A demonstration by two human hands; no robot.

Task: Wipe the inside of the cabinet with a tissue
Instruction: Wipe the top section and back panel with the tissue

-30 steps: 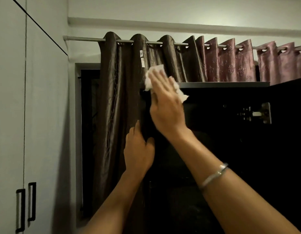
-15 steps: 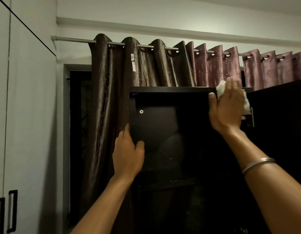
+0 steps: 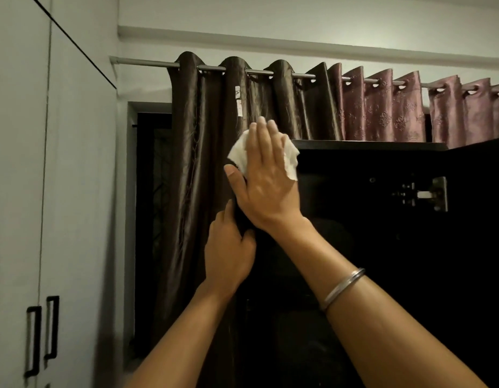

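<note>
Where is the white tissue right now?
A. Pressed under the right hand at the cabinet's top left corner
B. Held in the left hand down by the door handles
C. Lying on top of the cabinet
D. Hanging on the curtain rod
A: the right hand lies flat over the tissue at the top left corner of the dark cabinet.

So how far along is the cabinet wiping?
Under way, not finished. The right hand presses the tissue flat near the dark cabinet's top left corner; the left hand grips its left edge. The lower interior is too dark to judge.
</note>
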